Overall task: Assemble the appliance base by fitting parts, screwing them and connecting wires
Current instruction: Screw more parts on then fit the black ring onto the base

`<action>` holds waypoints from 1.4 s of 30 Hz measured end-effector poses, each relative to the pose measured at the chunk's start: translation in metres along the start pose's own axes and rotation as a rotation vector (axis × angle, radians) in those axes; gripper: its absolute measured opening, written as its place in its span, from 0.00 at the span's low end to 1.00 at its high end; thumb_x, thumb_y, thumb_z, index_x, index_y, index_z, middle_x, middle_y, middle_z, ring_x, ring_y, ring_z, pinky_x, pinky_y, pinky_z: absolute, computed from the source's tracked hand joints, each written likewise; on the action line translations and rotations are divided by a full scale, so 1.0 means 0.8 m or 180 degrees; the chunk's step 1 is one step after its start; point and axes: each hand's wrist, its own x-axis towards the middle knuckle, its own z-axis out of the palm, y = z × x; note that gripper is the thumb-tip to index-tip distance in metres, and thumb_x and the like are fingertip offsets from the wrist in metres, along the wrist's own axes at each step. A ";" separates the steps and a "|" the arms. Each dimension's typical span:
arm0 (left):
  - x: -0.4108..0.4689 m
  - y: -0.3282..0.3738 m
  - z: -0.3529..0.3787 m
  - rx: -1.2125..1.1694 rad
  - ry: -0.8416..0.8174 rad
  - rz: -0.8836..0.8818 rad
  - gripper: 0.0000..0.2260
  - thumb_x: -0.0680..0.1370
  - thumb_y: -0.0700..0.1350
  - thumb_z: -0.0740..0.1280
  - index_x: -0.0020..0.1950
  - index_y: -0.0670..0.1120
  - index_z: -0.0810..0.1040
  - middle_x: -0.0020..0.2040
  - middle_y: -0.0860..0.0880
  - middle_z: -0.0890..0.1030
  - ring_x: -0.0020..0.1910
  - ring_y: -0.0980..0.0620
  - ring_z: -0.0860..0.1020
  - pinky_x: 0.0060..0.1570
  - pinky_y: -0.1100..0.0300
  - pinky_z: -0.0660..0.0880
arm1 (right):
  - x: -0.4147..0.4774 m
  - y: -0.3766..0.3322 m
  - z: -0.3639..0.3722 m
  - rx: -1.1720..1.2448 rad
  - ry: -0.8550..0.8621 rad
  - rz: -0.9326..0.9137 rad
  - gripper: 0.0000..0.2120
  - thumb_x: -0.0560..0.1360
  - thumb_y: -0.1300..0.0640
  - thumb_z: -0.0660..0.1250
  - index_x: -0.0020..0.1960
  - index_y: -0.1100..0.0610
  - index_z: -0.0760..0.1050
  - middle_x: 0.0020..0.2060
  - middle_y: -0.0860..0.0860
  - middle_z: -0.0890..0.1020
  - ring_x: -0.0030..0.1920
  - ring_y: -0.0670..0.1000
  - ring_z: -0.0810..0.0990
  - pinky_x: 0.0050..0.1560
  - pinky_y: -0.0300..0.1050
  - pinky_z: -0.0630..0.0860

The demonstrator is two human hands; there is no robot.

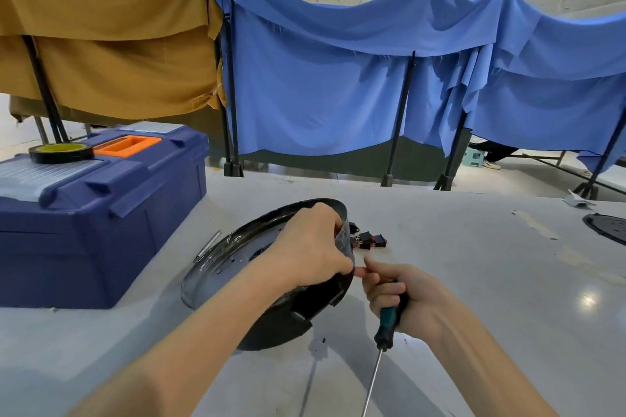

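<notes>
The appliance base (237, 257), a round black shell with a glossy rim, sits in the middle of the white table (474, 264), toward its near edge. It is tipped up on its near side, so the hollow inside faces left.

At the table's left edge stands a dark blue toolbox (101, 213) with an orange handle, and a roll of black tape (61, 152) lies flat on its lid. A thin metal rod (208, 244) lies on the surface between the toolbox and the base, just beside the raised rim.

The left hand (311, 247) reaches over the base and grips its right-hand rim, fingers curled over the edge and thumb pressing the outer wall. Just behind that rim, a few black-and-red switch parts (367, 240) lie on the table.

The right hand (406, 298) is clenched around the teal and black handle of a screwdriver (389, 318), whose steel shaft points down toward the near edge. Its forefinger sticks out to meet the left thumb at the base's wall.

A flat black disc (606, 227) lies at the right edge. Behind the table, a mustard cloth (111, 44) and a blue cloth (338, 85) hang over dark racks.
</notes>
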 end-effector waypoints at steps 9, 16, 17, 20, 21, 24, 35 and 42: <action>-0.013 -0.027 0.024 -0.0639 -0.0793 0.0011 0.30 0.64 0.72 0.68 0.44 0.46 0.73 0.28 0.49 0.65 0.27 0.52 0.62 0.26 0.63 0.57 | -0.002 0.012 -0.023 -0.0175 -0.0125 0.0210 0.25 0.60 0.42 0.76 0.32 0.67 0.78 0.22 0.47 0.62 0.15 0.43 0.60 0.14 0.36 0.59; -0.007 -0.041 0.028 -0.0919 -0.1123 -0.0249 0.14 0.82 0.52 0.59 0.49 0.44 0.79 0.31 0.53 0.75 0.25 0.61 0.72 0.31 0.68 0.71 | -0.004 0.019 -0.028 -0.0208 -0.0132 0.0411 0.44 0.58 0.34 0.76 0.58 0.68 0.73 0.22 0.47 0.60 0.16 0.44 0.58 0.14 0.37 0.56; -0.006 -0.043 0.032 -0.0700 -0.1033 -0.0078 0.09 0.82 0.48 0.62 0.52 0.46 0.80 0.32 0.53 0.75 0.25 0.62 0.71 0.30 0.71 0.68 | -0.004 0.019 -0.029 -0.0193 -0.0135 0.0431 0.45 0.58 0.34 0.77 0.59 0.67 0.73 0.22 0.47 0.60 0.16 0.44 0.57 0.14 0.37 0.56; -0.005 -0.048 0.044 -0.0139 -0.0785 0.0288 0.08 0.78 0.47 0.68 0.57 0.52 0.80 0.40 0.55 0.71 0.34 0.62 0.70 0.34 0.69 0.65 | -0.003 0.021 -0.028 -0.0212 -0.0121 0.0511 0.40 0.59 0.37 0.79 0.56 0.66 0.73 0.20 0.48 0.61 0.15 0.45 0.58 0.14 0.36 0.56; -0.004 -0.050 0.047 -0.0004 -0.0726 0.0345 0.08 0.77 0.50 0.69 0.56 0.54 0.80 0.42 0.55 0.68 0.39 0.60 0.69 0.37 0.67 0.65 | -0.003 0.022 -0.028 -0.0240 -0.0132 0.0537 0.36 0.59 0.39 0.79 0.51 0.66 0.74 0.20 0.48 0.61 0.14 0.45 0.58 0.14 0.36 0.56; 0.000 -0.053 0.052 0.0333 -0.0649 0.0484 0.09 0.72 0.54 0.73 0.51 0.54 0.81 0.49 0.55 0.67 0.51 0.54 0.66 0.49 0.61 0.62 | -0.003 0.027 -0.027 -0.0341 -0.0137 0.0589 0.27 0.59 0.43 0.80 0.36 0.66 0.76 0.19 0.48 0.62 0.14 0.45 0.59 0.14 0.36 0.56; -0.003 -0.071 0.064 0.0060 -0.0736 0.0477 0.25 0.72 0.55 0.72 0.68 0.52 0.75 0.68 0.58 0.73 0.67 0.57 0.68 0.66 0.63 0.61 | -0.016 0.038 -0.011 -0.0258 0.0179 0.0416 0.22 0.63 0.48 0.77 0.27 0.58 0.68 0.21 0.48 0.61 0.15 0.46 0.58 0.14 0.36 0.57; -0.010 -0.073 0.070 -0.0154 -0.0710 0.0303 0.25 0.72 0.56 0.73 0.67 0.54 0.76 0.68 0.61 0.72 0.67 0.59 0.69 0.69 0.58 0.64 | -0.022 0.040 0.000 -0.0065 0.0188 0.0398 0.21 0.67 0.51 0.74 0.24 0.60 0.69 0.21 0.50 0.63 0.15 0.47 0.59 0.15 0.36 0.58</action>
